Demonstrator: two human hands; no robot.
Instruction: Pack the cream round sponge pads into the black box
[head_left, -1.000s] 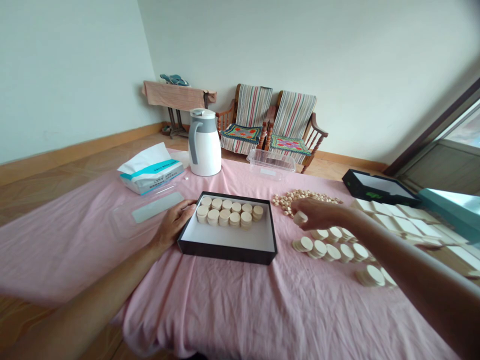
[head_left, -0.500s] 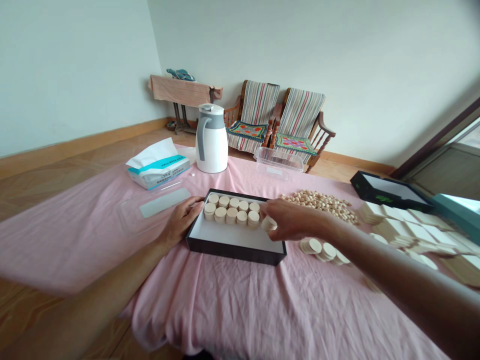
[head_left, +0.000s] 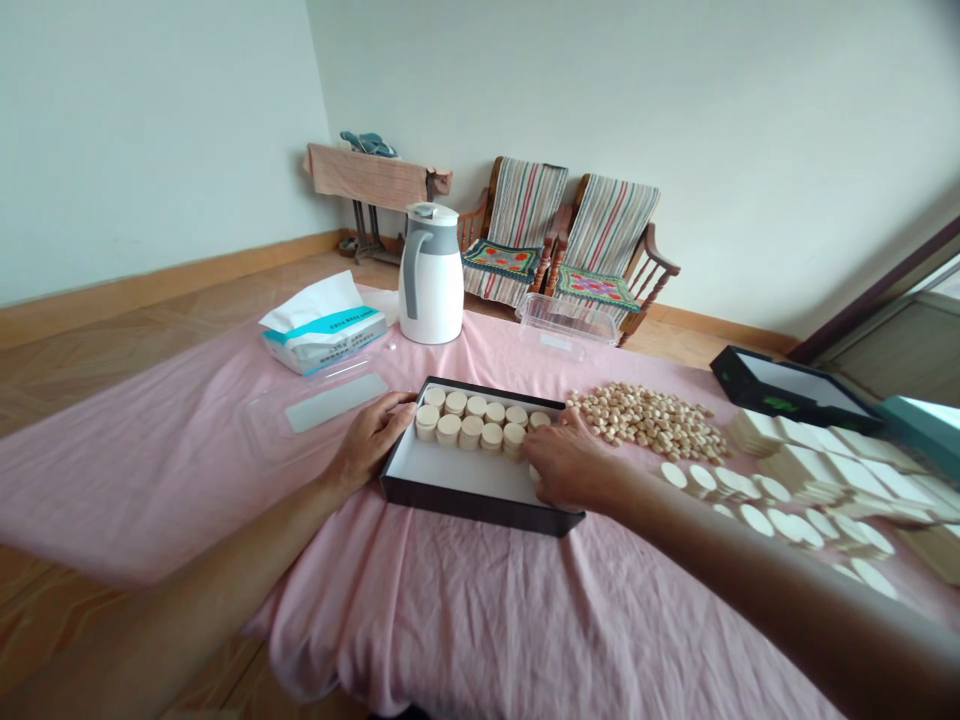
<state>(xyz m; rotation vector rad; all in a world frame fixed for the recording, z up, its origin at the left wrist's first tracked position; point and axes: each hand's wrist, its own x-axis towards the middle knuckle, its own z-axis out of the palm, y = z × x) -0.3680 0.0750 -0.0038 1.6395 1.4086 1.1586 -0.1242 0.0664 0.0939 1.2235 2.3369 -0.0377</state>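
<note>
A shallow black box (head_left: 472, 500) with a white floor sits on the pink cloth. Two rows of cream round discs (head_left: 480, 424) stand along its far side. My left hand (head_left: 373, 435) rests against the box's left wall, fingers curled over the rim. My right hand (head_left: 567, 462) is inside the box at its right end, fingers closed round a stack of cream discs that shows only at the fingertips, beside the end of the near row. More cream discs (head_left: 757, 505) lie in rows on the cloth to the right.
A pile of small beige beads (head_left: 651, 415) lies right of the box, with stacks of pale square tiles (head_left: 810, 455) beyond. A white jug (head_left: 430, 274), tissue pack (head_left: 324, 328), clear tub (head_left: 564, 325) and a black lid (head_left: 780, 385) stand further back.
My right hand took a stack of discs from the rows on the right, carried it left over the box and lowered it into the right end. My left hand stayed on the box.
</note>
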